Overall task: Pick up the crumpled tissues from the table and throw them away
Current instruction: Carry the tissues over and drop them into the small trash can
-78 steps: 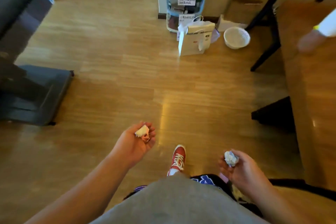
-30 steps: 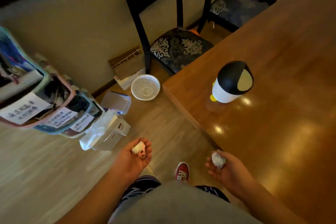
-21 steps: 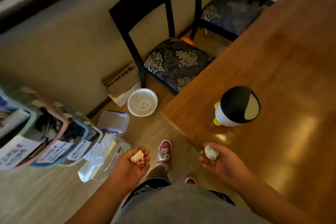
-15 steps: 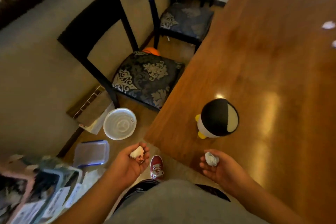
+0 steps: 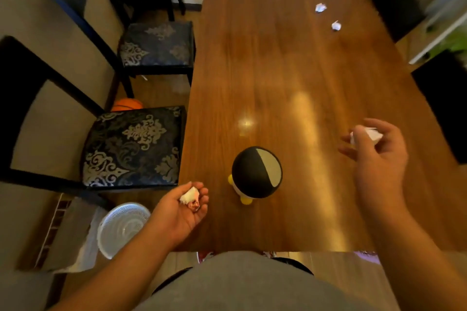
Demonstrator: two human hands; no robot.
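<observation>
My left hand (image 5: 180, 212) is palm up at the table's near left corner, cupping a crumpled tissue with a reddish stain (image 5: 190, 197). My right hand (image 5: 376, 156) is raised over the wooden table (image 5: 278, 70), right of the bin, fingers closed on a white crumpled tissue (image 5: 369, 134). Between the hands stands a small penguin-shaped desktop bin (image 5: 256, 172) with a black swing lid and yellow feet. Two more crumpled tissues lie at the far right of the table, one (image 5: 320, 7) beyond the other (image 5: 336, 25).
Two black chairs with patterned cushions, one near (image 5: 131, 146) and one farther (image 5: 156, 45), stand along the table's left side. A white mesh basket (image 5: 121, 227) sits on the floor at the near left beside a flat box. An orange ball (image 5: 126, 104) lies under the chairs.
The view has swung from the floor round to the table. My right hand has lifted up and to the right over the table with its tissue. My left hand still cups its tissue.
</observation>
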